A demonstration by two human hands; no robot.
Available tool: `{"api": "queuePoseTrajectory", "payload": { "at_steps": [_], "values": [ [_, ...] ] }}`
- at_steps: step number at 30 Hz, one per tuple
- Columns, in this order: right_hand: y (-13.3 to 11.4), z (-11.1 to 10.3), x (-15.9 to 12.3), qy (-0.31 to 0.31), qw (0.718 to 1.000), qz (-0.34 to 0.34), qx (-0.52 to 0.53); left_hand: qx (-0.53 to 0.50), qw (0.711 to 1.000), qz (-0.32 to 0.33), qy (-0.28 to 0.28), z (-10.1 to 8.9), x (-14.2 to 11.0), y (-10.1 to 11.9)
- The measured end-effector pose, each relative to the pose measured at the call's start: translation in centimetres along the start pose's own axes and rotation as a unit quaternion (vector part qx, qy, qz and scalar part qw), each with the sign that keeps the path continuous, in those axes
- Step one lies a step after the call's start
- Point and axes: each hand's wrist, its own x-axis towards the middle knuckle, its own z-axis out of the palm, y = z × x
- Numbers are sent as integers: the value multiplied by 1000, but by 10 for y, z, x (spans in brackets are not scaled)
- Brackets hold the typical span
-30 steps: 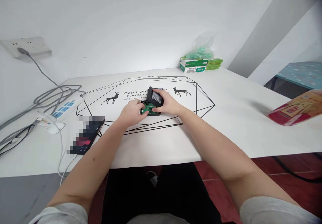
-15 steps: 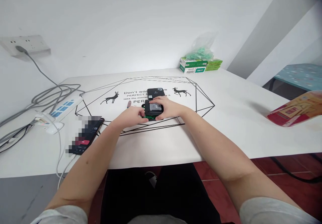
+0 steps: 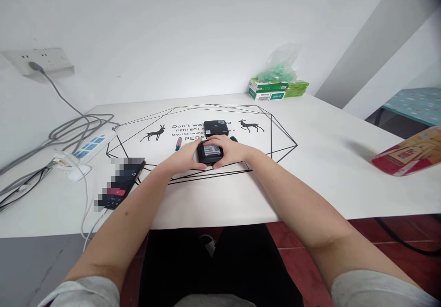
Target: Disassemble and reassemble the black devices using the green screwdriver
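Between my hands, low on the table, is a small black electronic device (image 3: 211,151) with a white printed label on its top. My left hand (image 3: 187,157) grips its left side, fingers at the far corner and thumb at the near edge. On the right side, my right hand (image 3: 228,151) curls round it, with fingertips on the far edge and thumb at the near edge. A second black box (image 3: 216,127) lies just behind it. A small screwdriver-like tool (image 3: 178,143) lies beyond my left hand. A dark rounded end (image 3: 234,139) shows behind my right hand.
A phone (image 3: 126,183) lies left of my left forearm. Cables and a power strip (image 3: 91,146) run along the left side. Green-and-white boxes (image 3: 268,88) with a plastic bag stand by the wall. At right is a red-and-yellow package (image 3: 406,155). The white table (image 3: 213,206) has printed deer.
The black labelled top now covers the green circuit board that showed at the device's left and near edges. My left hand has closed in against its side. The view has shifted slightly.
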Motion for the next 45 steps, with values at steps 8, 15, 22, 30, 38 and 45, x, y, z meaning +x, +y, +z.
{"api": "queuePoseTrajectory", "payload": {
  "at_steps": [8,15,22,30,38,45],
  "values": [
    [7,0,0,-12,1000,0,5,-15,999,-23,-25,-2,0,-3],
    [6,-2,1,-20,1000,13,-6,-10,999,-42,-30,-3,0,-2],
    [2,-3,-1,-43,998,35,-18,-1,999,-8,-47,-4,1,-3],
    [6,-18,-9,-13,999,50,14,12,998,-26,-48,-2,4,-7],
    [-4,-33,-17,-33,984,172,20,28,998,-28,-42,-2,4,-6],
    [-18,-36,-15,-55,984,168,-15,49,996,-66,-42,1,6,-10]
  ]
}}
